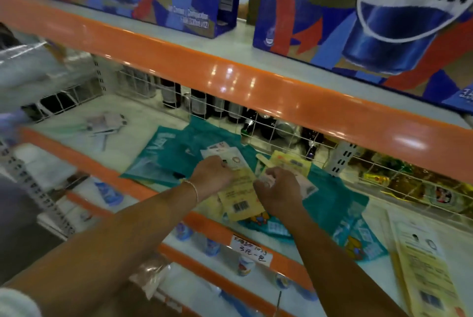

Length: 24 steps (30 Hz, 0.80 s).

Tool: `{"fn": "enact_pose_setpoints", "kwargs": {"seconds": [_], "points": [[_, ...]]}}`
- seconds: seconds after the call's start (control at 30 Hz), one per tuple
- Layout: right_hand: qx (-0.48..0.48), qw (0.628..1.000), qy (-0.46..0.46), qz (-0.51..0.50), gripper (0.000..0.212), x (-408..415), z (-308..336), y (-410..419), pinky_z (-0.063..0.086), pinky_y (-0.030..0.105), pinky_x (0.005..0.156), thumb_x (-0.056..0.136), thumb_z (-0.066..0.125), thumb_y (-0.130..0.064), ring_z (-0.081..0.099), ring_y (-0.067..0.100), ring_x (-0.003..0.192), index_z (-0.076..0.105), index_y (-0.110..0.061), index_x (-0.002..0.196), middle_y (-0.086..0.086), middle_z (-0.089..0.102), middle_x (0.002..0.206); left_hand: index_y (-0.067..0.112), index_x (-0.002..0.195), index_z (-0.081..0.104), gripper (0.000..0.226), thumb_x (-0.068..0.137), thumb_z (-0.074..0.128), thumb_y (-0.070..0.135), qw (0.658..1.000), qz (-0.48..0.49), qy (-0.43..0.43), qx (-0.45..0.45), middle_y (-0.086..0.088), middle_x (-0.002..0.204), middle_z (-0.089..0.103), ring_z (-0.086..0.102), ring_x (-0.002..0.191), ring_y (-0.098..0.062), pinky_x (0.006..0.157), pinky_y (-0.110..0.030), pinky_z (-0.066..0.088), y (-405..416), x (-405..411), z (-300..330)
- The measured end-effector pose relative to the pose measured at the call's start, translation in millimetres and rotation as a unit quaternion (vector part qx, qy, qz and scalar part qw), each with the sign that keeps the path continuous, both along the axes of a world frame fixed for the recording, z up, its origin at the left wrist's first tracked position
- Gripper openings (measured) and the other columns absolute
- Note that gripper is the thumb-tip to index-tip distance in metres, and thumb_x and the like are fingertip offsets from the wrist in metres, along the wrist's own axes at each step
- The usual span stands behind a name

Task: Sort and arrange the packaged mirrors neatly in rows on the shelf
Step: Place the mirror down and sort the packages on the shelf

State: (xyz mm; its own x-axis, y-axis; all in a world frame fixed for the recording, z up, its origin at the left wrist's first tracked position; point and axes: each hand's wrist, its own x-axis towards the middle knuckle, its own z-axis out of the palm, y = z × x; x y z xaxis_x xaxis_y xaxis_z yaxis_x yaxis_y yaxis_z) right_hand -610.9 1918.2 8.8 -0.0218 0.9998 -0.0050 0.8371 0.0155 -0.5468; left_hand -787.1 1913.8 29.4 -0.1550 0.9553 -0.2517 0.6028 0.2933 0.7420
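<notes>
From the head view, both arms reach onto the middle shelf (76, 122), whose front edge is orange. The left hand (213, 174) has its fingers curled down onto a yellow packaged mirror (239, 195), which lies flat with its barcode end toward the shelf edge; whether the fingers pinch the pack or only press on it cannot be told. The right hand (279, 190) is curled around the edge of a second flat pack (308, 187), just right of the first. Both packs rest on teal packages (335, 204) spread across the shelf (the picture is blurred here). More yellow packs (290, 160) lie behind the hands, near a white wire divider (271, 132) with dark bottles (199, 101) beyond it. Another yellow pack (425, 260) lies well apart at the right. A handwritten price tag (252, 250) hangs on the shelf's edge. Blue Pepsi cartons (371, 17) stand on the shelf above.
</notes>
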Motion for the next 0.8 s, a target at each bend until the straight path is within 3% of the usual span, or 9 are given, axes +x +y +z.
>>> {"fn": "enact_pose_setpoints", "kwargs": {"seconds": [0.07,0.17,0.3,0.43,0.6,0.7,0.8], "points": [[-0.021,0.999,-0.024,-0.001,0.059,-16.9,-2.4,3.4,0.044,0.034,0.096,0.083,0.065,-0.052,0.05,0.025,0.118,0.052,-0.02,0.132,0.007,0.052,0.129,0.011,0.064,0.045,0.021,0.084,0.05,0.009,0.999,-0.003,-0.004,-0.04,-0.003,0.055,0.045,0.04,0.043,-0.014,0.043,-0.021,0.032,-1.3,-16.0,-1.7],[-0.052,0.998,-0.032,-0.015,0.07,-37.7,-5.9,6.3,0.049,0.034,0.088,0.071,0.071,-0.057,0.052,0.024,0.111,0.05,-0.025,0.129,0.005,0.053,0.121,0.006,0.078,0.063,0.015,0.085,0.05,0.012,0.996,-0.018,-0.028,-0.079,-0.012,0.068,0.06,0.049,0.048,-0.02,0.043,-0.023,0.038,0.1,-33.4,-12.6],[-0.09,0.995,-0.028,-0.028,0.086,-52.6,-10.8,9.0,0.051,0.035,0.084,0.056,0.076,-0.058,0.051,0.027,0.111,0.046,-0.026,0.13,0.006,0.052,0.12,0.008,0.063,0.055,0.024,0.087,0.052,0.012,0.99,-0.007,-0.081,-0.112,-0.012,0.062,0.058,0.042,0.04,-0.017,0.039,-0.017,0.032,4.3,-42.5,-25.8],[-0.096,0.995,-0.001,-0.038,0.091,-56.6,-7.8,9.3,0.054,0.035,0.075,0.049,0.083,-0.053,0.059,0.023,0.099,0.048,-0.023,0.127,0.004,0.059,0.114,0.01,0.072,0.052,0.02,0.091,0.052,0.013,0.975,0.021,-0.159,-0.151,-0.009,0.065,0.057,0.037,0.041,-0.014,0.041,-0.016,0.027,9.4,-43.3,-29.4],[-0.09,0.994,0.039,-0.048,0.091,-54.8,-3.6,12.0,0.051,0.033,0.08,0.054,0.089,-0.052,0.06,0.021,0.104,0.049,-0.021,0.13,-0.003,0.058,0.11,0.011,0.072,0.051,0.024,0.094,0.052,0.017,0.95,0.052,-0.249,-0.182,-0.006,0.059,0.048,0.032,0.039,-0.011,0.041,-0.015,0.023,13.0,-43.8,-30.8],[-0.072,0.991,0.09,-0.068,0.088,-54.6,-3.8,11.4,0.054,0.041,0.087,0.057,0.086,-0.057,0.06,0.021,0.105,0.051,-0.023,0.13,-0.001,0.06,0.115,0.011,0.068,0.052,0.029,0.095,0.052,0.023,0.94,0.058,-0.282,-0.183,-0.003,0.055,0.046,0.032,0.036,-0.01,0.04,-0.014,0.023,14.5,-42.9,-29.2],[-0.053,0.986,0.136,-0.08,0.071,-52.1,-1.7,10.5,0.056,0.036,0.077,0.069,0.08,-0.054,0.063,0.017,0.093,0.054,-0.022,0.127,-0.004,0.06,0.104,0.01,0.073,0.053,0.025,0.097,0.047,0.018,0.944,0.051,-0.28,-0.168,-0.005,0.058,0.048,0.036,0.04,-0.013,0.039,-0.015,0.024,15.0,-36.6,-24.8]]}}
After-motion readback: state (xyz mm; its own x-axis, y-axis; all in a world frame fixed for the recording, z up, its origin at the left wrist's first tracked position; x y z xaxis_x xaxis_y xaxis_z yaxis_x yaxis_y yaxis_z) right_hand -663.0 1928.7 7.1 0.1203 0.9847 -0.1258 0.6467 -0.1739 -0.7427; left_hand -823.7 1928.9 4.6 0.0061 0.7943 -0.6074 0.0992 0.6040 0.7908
